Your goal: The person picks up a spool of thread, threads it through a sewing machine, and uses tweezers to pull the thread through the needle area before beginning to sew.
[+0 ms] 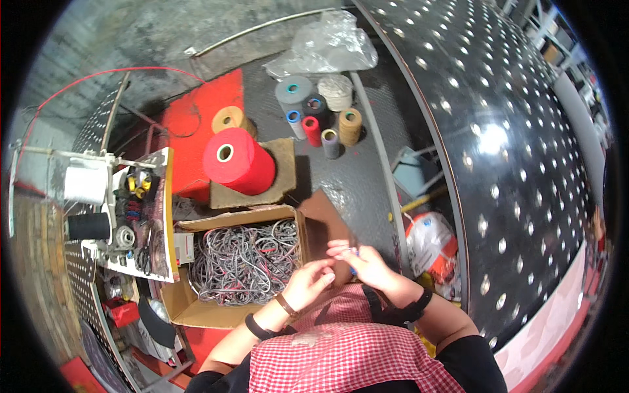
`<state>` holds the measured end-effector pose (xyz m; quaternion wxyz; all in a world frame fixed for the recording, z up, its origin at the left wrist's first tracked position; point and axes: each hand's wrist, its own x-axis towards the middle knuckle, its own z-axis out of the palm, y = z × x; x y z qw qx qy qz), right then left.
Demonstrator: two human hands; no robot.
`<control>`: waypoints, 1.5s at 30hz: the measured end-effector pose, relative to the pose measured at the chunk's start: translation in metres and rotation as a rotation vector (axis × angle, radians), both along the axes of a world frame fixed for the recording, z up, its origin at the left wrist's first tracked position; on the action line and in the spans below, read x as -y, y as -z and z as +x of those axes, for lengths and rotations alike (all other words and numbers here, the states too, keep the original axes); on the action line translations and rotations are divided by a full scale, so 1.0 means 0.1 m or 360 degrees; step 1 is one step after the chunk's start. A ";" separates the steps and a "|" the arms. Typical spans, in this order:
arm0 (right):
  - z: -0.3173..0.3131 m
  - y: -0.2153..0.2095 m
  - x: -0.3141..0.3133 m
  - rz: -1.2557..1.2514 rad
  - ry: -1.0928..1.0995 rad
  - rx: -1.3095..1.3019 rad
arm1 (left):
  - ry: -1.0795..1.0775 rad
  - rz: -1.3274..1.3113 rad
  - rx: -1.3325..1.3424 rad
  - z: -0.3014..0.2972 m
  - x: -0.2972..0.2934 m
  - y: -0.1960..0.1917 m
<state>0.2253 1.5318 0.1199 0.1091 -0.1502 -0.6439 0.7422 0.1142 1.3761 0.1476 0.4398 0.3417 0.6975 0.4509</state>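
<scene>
My left hand (305,286) is near the right edge of the cardboard box (208,316), its fingers stretched toward my other hand and its thumb slightly apart; I see nothing held in it. Close beside it, my right hand (368,267) has its fingers drawn together and pointing left. Small blue bits show at those fingers, too small to name. Under both hands lies a brown flat sheet (324,219). Grey cords (242,262) in loose loops, with a few red bits among them, fill the box to my left.
A big red yarn cone (246,167) stands on a brown board beyond the box, a tan cone (229,120) behind it. Several smaller cones (313,131) stand on the dark floor ahead. A black studded panel (504,164) rises at right; a cluttered bench (141,216) stands left.
</scene>
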 end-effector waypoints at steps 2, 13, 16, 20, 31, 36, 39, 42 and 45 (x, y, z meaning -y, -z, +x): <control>0.01 -0.07 -0.32 -0.0645 0.0137 0.0191 | 0.0043 -0.0182 -0.0314 -0.23 -0.16 -0.16; -0.78 -0.50 -1.58 -0.0270 -0.0057 0.0612 | -0.0961 -0.0195 -0.0797 -2.21 -0.66 0.11; -1.22 -0.63 -1.81 -0.0161 -0.0108 0.0783 | -0.0872 -0.0381 -0.0985 -2.89 -0.94 0.30; -1.84 -0.56 -2.08 -0.0347 0.0055 0.0710 | -0.0708 -0.0611 -0.0608 -3.74 -1.41 0.54; -3.79 -0.28 -2.45 0.0404 -0.0251 0.0697 | -0.0530 0.0173 -0.0370 -4.30 -1.50 0.21; -4.54 -0.18 -2.21 0.0841 -0.0455 0.0577 | -0.0629 0.0108 0.0082 -4.39 -1.31 -0.21; -4.85 -0.38 -1.89 0.0915 -0.0756 0.0457 | -0.0522 0.0502 0.0568 -4.34 -1.08 -0.43; -5.04 -0.48 -1.62 0.0798 -0.0895 0.0196 | -0.0477 0.0346 0.0613 -4.34 -0.90 -0.77; -5.20 -0.53 -1.37 0.0855 -0.0952 0.0109 | -0.0490 0.0195 0.0432 -4.35 -0.80 -0.98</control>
